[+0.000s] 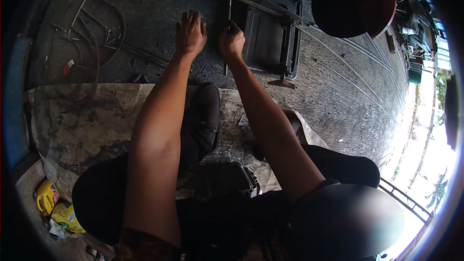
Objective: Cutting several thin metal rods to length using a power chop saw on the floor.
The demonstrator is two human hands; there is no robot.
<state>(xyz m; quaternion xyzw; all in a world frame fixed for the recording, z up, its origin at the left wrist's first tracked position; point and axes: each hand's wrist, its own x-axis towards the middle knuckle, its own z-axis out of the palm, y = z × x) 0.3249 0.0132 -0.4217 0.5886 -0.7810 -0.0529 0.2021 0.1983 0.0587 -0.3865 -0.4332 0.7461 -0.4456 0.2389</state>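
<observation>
My right hand (232, 42) is closed around a thin upright metal rod (230, 6), which sticks out past my fist toward the far side. Its far end meets a flat bar (256, 6) slanting right across a dark rectangular metal base (267, 38) with raised edges; whether they are joined, I cannot tell. Left of the rod, my left hand (191, 35) is held with its fingers stretched out and nothing in it. The fingertips of both hands look blackened.
Curved metal strips (98, 43) and loose rods lie on the dark floor at far left. A large round reddish-brown container (355, 5) stands at far right, with long thin rods (360, 48) near it. Yellow containers (47, 197) sit at lower left. A stained sheet (87, 116) spreads before me.
</observation>
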